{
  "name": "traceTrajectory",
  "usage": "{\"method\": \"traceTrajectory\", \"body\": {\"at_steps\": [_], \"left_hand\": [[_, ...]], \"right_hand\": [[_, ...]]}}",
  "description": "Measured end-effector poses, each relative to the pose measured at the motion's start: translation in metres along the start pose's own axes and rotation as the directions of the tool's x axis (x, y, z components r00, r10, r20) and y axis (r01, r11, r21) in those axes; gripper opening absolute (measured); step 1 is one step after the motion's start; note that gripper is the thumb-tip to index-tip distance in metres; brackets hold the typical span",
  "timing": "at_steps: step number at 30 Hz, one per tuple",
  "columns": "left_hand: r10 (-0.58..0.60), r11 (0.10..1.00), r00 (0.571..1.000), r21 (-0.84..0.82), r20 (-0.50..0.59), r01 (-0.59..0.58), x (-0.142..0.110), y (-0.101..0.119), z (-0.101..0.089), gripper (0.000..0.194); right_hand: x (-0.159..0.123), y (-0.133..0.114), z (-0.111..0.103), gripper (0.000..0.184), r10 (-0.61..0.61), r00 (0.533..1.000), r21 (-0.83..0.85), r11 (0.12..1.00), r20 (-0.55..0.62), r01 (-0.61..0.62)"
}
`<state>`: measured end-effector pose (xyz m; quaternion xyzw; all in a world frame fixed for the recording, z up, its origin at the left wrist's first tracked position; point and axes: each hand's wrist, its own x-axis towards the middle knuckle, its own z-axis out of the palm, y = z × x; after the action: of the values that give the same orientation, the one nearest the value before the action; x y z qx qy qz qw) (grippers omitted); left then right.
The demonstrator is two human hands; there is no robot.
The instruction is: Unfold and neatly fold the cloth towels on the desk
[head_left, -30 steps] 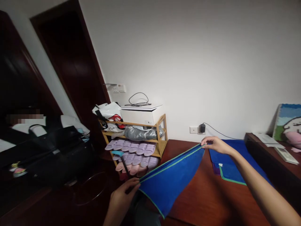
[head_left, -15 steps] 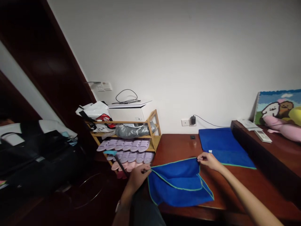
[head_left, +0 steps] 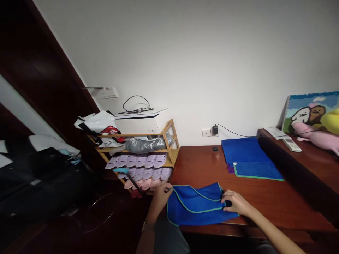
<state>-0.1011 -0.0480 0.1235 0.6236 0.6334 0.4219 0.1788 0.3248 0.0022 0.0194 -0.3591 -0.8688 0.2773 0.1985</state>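
Note:
A blue cloth (head_left: 196, 216) with green edging lies partly folded at the front edge of the reddish-brown table. My left hand (head_left: 161, 194) pinches its left corner between thumb and fingers. At the cloth's right side, my right hand (head_left: 234, 202) grips the green-edged layers with bent fingers. The upper layer sags between both hands and covers part of the layer beneath. Farther back on the right lies another blue cloth (head_left: 242, 150), folded, with a white tag and green edging; a bit of purple fabric (head_left: 231, 168) shows at its left.
Left of the table stands a wooden rack (head_left: 173, 155) with several lilac slippers (head_left: 141, 161) and a white box (head_left: 137, 123). A raised ledge on the right holds a remote (head_left: 292, 145) and a pink plush toy (head_left: 314, 134). A black plug (head_left: 215, 129) sits in the wall.
My right hand has moved down from the cloth's raised upper right corner to its right side edge. The upper layer has dropped lower, while my left hand still holds the left corner.

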Motion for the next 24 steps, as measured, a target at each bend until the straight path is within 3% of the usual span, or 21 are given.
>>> {"method": "traceTrajectory", "body": {"at_steps": [8, 10, 13, 16, 19, 24], "left_hand": [[-0.022, 0.998, 0.999, 0.065, -0.038, 0.024, -0.021, -0.015, -0.004, 0.022], [-0.029, 0.996, 0.999, 0.079, -0.029, 0.032, -0.025, -0.020, -0.008, 0.021], [-0.072, 0.991, 0.997, 0.114, -0.011, 0.072, -0.028, -0.025, -0.015, 0.020], [-0.092, 0.988, 0.996, 0.126, -0.016, 0.093, -0.026, -0.026, -0.022, 0.022], [-0.072, 0.992, 0.996, 0.101, -0.053, 0.077, -0.020, -0.016, -0.033, 0.023], [0.013, 1.000, 0.970, 0.013, -0.243, -0.010, -0.008, 0.024, -0.060, 0.021]], "right_hand": [[-0.001, 0.007, -0.002, 0.032, -0.080, 0.996, -0.086, 0.993, 0.039, 0.084], [-0.002, 0.007, 0.003, 0.034, -0.094, 0.995, -0.086, 0.992, -0.022, 0.092], [0.000, 0.004, 0.004, 0.031, -0.079, 0.964, -0.060, 0.996, -0.254, 0.066], [0.011, -0.006, -0.012, 0.026, -0.074, 0.851, -0.046, 0.997, -0.520, 0.059], [0.027, -0.026, -0.049, 0.022, -0.154, 0.704, -0.115, 0.988, -0.693, 0.104], [0.034, -0.073, -0.126, 0.019, -0.380, 0.500, -0.335, 0.924, -0.778, 0.182]]}}
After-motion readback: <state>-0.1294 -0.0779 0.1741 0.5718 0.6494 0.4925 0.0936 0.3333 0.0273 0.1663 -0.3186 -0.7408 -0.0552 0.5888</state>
